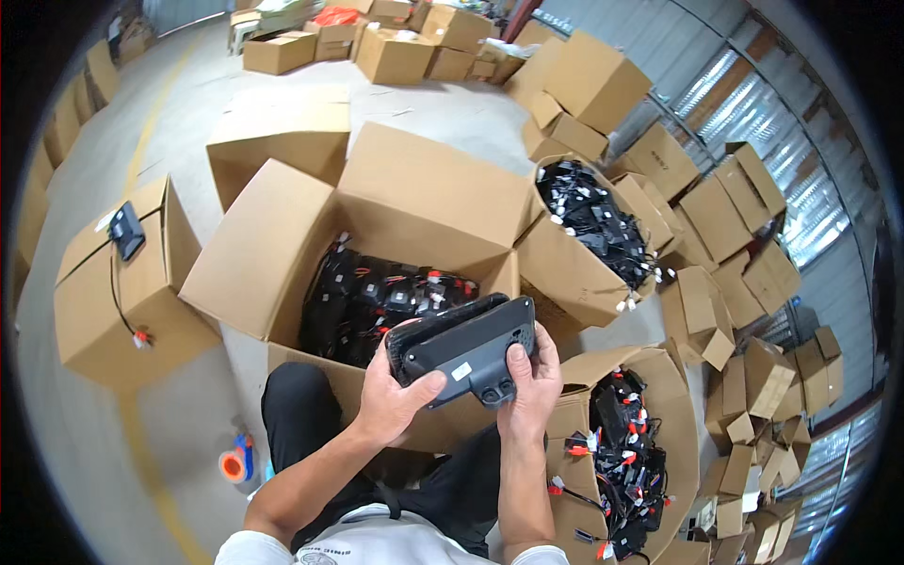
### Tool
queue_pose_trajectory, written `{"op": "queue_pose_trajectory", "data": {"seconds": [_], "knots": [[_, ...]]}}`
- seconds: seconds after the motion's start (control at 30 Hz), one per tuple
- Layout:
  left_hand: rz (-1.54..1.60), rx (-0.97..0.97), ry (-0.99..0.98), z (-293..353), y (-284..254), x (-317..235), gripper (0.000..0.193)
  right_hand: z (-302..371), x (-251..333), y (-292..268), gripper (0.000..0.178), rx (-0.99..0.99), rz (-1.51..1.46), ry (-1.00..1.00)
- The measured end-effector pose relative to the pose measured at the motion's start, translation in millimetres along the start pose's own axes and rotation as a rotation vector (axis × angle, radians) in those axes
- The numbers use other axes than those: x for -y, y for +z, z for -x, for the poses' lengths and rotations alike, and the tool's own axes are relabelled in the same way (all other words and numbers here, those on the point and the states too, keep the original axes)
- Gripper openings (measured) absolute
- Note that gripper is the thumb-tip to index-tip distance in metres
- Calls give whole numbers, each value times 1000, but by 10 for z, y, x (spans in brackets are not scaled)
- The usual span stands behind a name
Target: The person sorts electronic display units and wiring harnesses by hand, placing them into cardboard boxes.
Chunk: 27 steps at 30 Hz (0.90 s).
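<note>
Between my two hands is a pair of flat black plastic device housings [447,363], stacked and tilted, with screws, a small white label and round sockets on a projecting block. My left hand [397,397] grips their left end, thumb over the near face. The right end is in my right hand [533,381], its thumb pressed beside the sockets. Just beyond and below them stands an open cardboard box [428,179], its flaps spread. Rows of similar black units with wires and white and red connectors [377,294] lie inside it, partly hidden by my hands.
Open boxes of tangled black wired units stand at the right [603,221] and near right [631,452]. A closed carton [122,292] at the left carries one black unit with a cable [127,231]. An orange-and-blue tape dispenser [235,461] lies on the floor. Cartons pile up along the wall [725,217].
</note>
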<state>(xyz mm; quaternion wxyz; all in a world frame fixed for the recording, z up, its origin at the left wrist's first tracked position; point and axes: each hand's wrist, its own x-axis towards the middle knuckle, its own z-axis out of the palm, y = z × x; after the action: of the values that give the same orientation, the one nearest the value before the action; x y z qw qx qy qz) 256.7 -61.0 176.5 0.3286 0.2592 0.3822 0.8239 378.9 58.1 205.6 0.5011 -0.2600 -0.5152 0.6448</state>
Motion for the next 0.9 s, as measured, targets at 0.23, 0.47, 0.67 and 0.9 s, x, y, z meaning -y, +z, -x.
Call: {"op": "queue_pose_trajectory", "data": {"seconds": [0.23, 0.47, 0.67, 0.9], "knots": [[-266, 122, -162, 209, -209, -100, 73, 89, -278, -223, 50, 69, 208, -95], [-706, 72, 393, 319, -190, 135, 75, 274, -220, -316, 40, -28, 313, 290], [-709, -21, 529, 288, -186, 127, 60, 510, -487, -308, 33, -118, 158, 312], [-552, 53, 351, -241, -178, -147, 43, 192, 36, -300, 86, 543, 674, 163]]}}
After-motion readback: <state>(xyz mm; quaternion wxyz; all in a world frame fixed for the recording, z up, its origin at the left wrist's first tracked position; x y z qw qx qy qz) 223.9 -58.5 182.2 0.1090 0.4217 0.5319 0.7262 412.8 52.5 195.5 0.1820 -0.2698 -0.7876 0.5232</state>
